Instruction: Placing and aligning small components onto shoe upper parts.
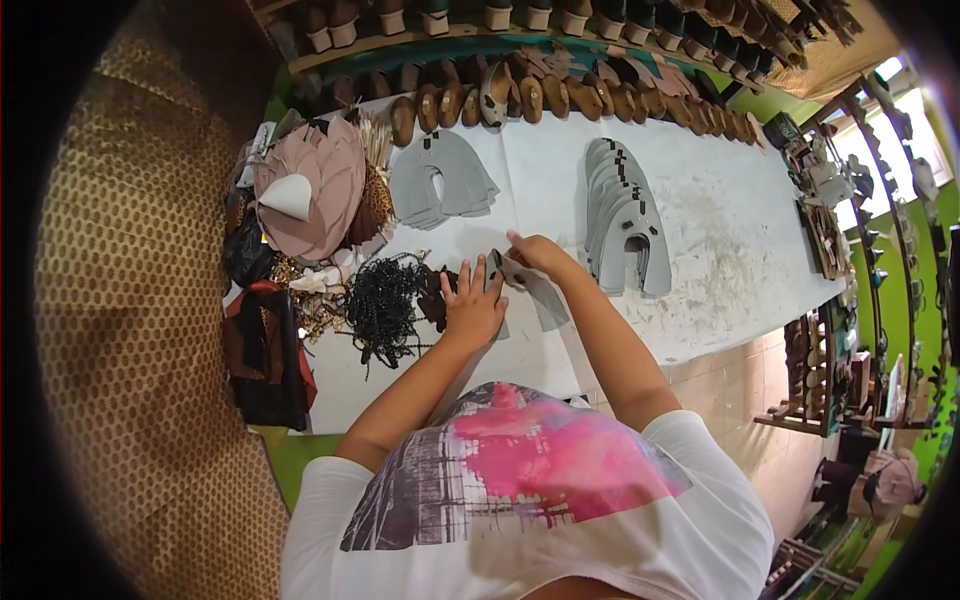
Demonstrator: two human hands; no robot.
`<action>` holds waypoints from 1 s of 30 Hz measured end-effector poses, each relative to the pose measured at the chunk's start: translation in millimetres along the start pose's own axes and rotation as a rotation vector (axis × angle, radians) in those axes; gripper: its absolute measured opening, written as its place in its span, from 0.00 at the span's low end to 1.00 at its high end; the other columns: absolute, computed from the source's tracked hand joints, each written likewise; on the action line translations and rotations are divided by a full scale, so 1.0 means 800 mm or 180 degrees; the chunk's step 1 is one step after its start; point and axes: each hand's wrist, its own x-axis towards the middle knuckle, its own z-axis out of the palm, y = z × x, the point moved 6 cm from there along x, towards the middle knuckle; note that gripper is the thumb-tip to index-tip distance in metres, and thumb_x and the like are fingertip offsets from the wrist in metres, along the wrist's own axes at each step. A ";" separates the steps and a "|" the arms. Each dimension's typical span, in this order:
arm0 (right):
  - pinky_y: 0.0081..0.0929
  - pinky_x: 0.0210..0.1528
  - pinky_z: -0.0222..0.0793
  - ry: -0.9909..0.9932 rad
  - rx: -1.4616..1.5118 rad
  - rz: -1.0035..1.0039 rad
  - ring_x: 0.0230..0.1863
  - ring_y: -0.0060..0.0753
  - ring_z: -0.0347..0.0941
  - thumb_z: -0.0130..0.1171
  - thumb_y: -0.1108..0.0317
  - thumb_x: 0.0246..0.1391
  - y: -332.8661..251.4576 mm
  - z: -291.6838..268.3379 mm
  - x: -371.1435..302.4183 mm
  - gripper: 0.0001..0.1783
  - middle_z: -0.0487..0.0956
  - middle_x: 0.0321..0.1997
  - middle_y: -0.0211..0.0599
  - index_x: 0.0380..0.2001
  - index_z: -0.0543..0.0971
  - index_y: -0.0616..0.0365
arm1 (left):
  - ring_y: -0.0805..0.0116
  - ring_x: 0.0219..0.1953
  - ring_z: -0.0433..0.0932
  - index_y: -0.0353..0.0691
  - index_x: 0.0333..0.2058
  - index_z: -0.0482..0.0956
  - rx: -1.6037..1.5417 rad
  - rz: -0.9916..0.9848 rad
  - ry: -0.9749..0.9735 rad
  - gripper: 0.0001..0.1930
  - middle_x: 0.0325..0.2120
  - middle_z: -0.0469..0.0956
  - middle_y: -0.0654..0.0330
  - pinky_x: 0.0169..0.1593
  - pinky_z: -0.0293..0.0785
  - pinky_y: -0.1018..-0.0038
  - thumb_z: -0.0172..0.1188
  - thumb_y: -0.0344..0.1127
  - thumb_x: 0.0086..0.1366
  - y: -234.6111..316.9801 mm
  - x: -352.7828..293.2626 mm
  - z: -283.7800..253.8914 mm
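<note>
On the white table in front of me lies a grey U-shaped cut piece (545,302), probably a shoe upper, with dark brown bits at its curved end. My left hand (474,312) rests flat over its left side, fingers spread. My right hand (540,256) is closed at the far right of the curve, thumb out; whatever its curled fingers hold is hidden. Dark brown small pieces (433,300) lie just left of my left hand. Farther off is a fanned stack of similar grey pieces (465,175). To the right runs a row of overlapping grey pieces (622,215) with dark tabs.
Black beaded strands (385,305) lie heaped at the left, near stacked pink pieces (310,190) and a dark bag (268,355). Brown shoe lasts (555,97) line the table's far edge. Shelves of shoes (805,370) stand at the right.
</note>
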 end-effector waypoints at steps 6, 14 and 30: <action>0.31 0.37 0.69 -0.0081 -0.2185 -0.1117 0.32 0.41 0.75 0.55 0.60 0.45 -0.021 0.024 0.004 0.14 0.79 0.31 0.41 0.32 0.80 0.55 | 0.46 0.63 0.45 0.47 0.57 0.61 -0.0048 -0.0171 -0.0325 0.28 0.62 0.48 0.49 0.58 0.33 0.39 0.44 0.52 0.61 -0.001 -0.006 0.011; 0.34 0.37 0.69 -0.0031 -0.2646 -0.1038 0.33 0.46 0.74 0.52 0.62 0.45 -0.022 0.026 0.005 0.12 0.78 0.30 0.44 0.30 0.79 0.56 | 0.47 0.64 0.43 0.49 0.59 0.58 -0.0038 -0.0243 -0.0433 0.29 0.62 0.47 0.48 0.58 0.31 0.39 0.44 0.54 0.61 -0.002 -0.005 0.014; 0.39 0.39 0.68 0.0230 -0.3243 -0.0744 0.37 0.49 0.74 0.50 0.61 0.47 -0.027 0.032 -0.014 0.12 0.78 0.32 0.46 0.27 0.78 0.57 | 0.47 0.64 0.43 0.49 0.60 0.56 -0.0072 -0.0331 -0.0362 0.30 0.62 0.45 0.45 0.59 0.29 0.40 0.43 0.54 0.61 -0.002 -0.007 0.017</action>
